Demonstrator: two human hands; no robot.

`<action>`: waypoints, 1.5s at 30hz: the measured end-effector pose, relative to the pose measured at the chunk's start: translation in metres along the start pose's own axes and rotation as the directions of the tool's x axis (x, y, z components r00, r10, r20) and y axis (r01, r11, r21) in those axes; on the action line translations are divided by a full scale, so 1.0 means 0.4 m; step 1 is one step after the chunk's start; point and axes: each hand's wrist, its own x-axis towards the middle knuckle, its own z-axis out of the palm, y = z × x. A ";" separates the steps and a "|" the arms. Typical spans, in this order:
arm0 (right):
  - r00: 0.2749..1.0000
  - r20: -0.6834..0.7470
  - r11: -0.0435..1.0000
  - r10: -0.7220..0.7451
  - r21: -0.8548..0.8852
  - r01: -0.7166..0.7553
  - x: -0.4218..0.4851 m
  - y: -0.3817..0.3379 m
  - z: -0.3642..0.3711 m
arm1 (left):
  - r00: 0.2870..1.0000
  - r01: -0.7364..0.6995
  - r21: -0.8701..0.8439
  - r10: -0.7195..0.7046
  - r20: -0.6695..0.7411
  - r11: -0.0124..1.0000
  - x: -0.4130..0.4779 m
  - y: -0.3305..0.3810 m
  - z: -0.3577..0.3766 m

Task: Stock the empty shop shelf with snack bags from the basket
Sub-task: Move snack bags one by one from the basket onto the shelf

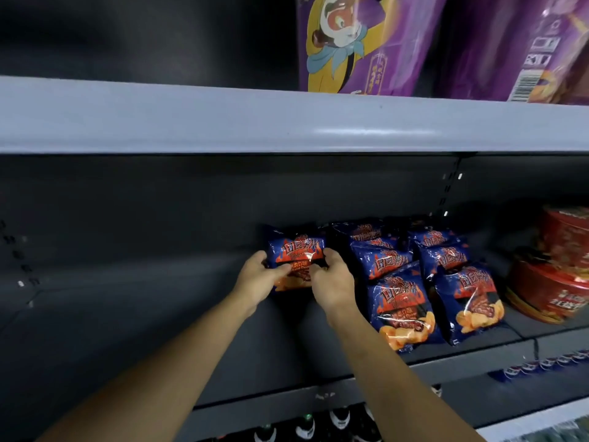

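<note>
A blue and orange snack bag (pixel 296 250) stands upright deep on the dark shelf (pixel 143 314). My left hand (pixel 259 280) grips its lower left side and my right hand (pixel 331 282) grips its lower right side. To the right of it, two rows of several matching snack bags (pixel 403 301) stand front to back on the same shelf. The basket is out of view.
Red round tins (pixel 554 288) sit at the shelf's right end. Purple cartoon bags (pixel 366 43) stand on the grey shelf above (pixel 223 119). Bottle tops (pixel 306 425) show on the level below. The shelf's left half is bare.
</note>
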 end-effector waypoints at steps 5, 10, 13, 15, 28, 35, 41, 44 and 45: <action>0.997 0.022 0.997 0.079 0.021 -0.079 0.050 0.029 0.018 | 0.994 -0.045 0.210 0.065 -0.089 0.977 0.067 -0.036 0.031; 0.995 0.059 0.996 0.086 -0.042 -0.084 0.064 0.043 0.027 | 0.996 -0.024 0.281 0.047 -0.076 0.959 0.094 -0.049 0.040; 0.994 0.082 0.995 0.075 -0.075 -0.069 0.057 0.047 0.028 | 0.998 0.015 0.237 0.001 -0.067 0.971 0.114 -0.069 0.034; 0.998 0.061 0.997 0.018 -0.079 -0.014 0.045 0.041 0.021 | 0.995 0.040 0.215 -0.019 -0.096 0.976 0.096 -0.051 0.029; 0.995 0.047 0.918 -0.084 0.392 0.059 -0.131 -0.038 -0.169 | 0.955 -0.224 0.068 0.233 -0.186 0.972 -0.159 0.122 0.098; 0.997 -0.069 0.856 -0.032 0.513 0.063 -0.283 0.096 -0.467 | 0.946 -0.305 -0.055 0.309 0.099 0.951 -0.413 0.131 0.366; 0.927 -0.282 0.841 0.246 0.537 -0.060 -0.415 0.404 -0.736 | 0.901 -0.152 0.023 0.129 0.415 0.988 -0.592 -0.036 0.661; 0.838 -0.363 0.812 0.407 0.565 -0.149 -0.481 0.576 -0.819 | 0.841 -0.073 0.153 -0.022 0.541 0.986 -0.649 -0.143 0.787; 0.804 -0.378 0.797 0.458 0.575 -0.184 -0.504 0.634 -0.839 | 0.813 -0.057 0.200 -0.071 0.578 0.978 -0.662 -0.182 0.823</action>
